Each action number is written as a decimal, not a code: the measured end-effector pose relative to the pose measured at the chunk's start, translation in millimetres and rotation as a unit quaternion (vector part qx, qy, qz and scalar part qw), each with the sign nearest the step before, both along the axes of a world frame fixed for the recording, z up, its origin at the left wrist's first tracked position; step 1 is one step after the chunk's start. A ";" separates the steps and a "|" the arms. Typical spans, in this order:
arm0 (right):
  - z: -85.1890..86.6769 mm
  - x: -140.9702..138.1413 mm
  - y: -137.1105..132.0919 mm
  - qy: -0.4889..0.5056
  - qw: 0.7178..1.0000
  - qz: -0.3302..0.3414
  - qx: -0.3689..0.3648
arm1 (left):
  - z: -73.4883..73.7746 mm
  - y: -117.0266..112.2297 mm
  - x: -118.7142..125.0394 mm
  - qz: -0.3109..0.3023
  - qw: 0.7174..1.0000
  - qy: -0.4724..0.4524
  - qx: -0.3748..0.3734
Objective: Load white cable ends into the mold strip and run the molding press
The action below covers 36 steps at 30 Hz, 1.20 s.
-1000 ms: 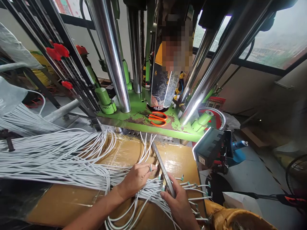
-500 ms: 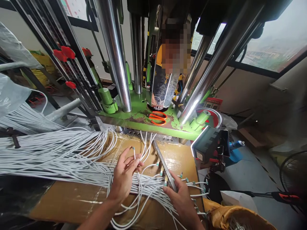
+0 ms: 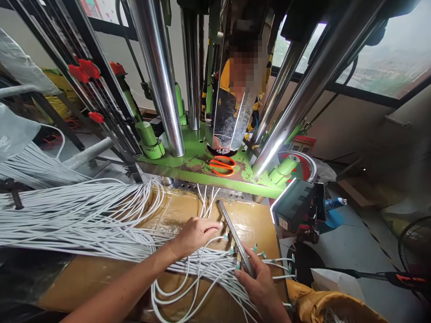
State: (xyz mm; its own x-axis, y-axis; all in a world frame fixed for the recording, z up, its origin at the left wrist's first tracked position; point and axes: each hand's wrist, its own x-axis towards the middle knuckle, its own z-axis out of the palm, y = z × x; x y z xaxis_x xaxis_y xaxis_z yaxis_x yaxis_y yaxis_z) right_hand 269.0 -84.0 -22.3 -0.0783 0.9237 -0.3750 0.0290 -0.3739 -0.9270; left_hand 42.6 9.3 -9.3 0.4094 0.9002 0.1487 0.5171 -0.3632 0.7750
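My right hand (image 3: 258, 280) grips the lower end of a slim metal bar (image 3: 233, 231), which slants up and away to the left over the table. Several white cables with small green-and-brass connectors (image 3: 232, 246) sit along its left edge. My left hand (image 3: 197, 234) is pinched closed at the bar's upper left side, on a white cable whose connector end (image 3: 222, 221) just shows at the fingertips. Its cable is mostly hidden by the hand. Behind, loose white cable ends (image 3: 204, 197) stand up by the machine's edge.
A thick bundle of white cables (image 3: 84, 220) covers the left of the brown tabletop (image 3: 90, 278). Orange-handled scissors (image 3: 221, 166) lie on the green machine base (image 3: 188, 168) among steel columns (image 3: 164, 89). A lit lamp box (image 3: 292, 204) stands at right, above an orange sack (image 3: 336, 298).
My left hand has moved right and down to the bar, bringing a cable end against its side; the fingers have closed in. My right hand and the bar have shifted slightly right.
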 end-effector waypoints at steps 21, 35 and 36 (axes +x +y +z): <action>5.7 -0.8 1.2 -0.021 1.000 0.019 -0.001 | -12.4 -1.1 5.0 0.021 0.999 -0.037 0.009; -9.4 1.4 0.3 -0.116 0.991 -0.005 0.068 | -7.9 0.2 12.8 0.046 0.998 -0.031 -0.011; -12.9 2.4 2.9 -0.141 0.986 -0.004 0.087 | -4.1 2.3 12.9 0.026 0.999 -0.019 -0.006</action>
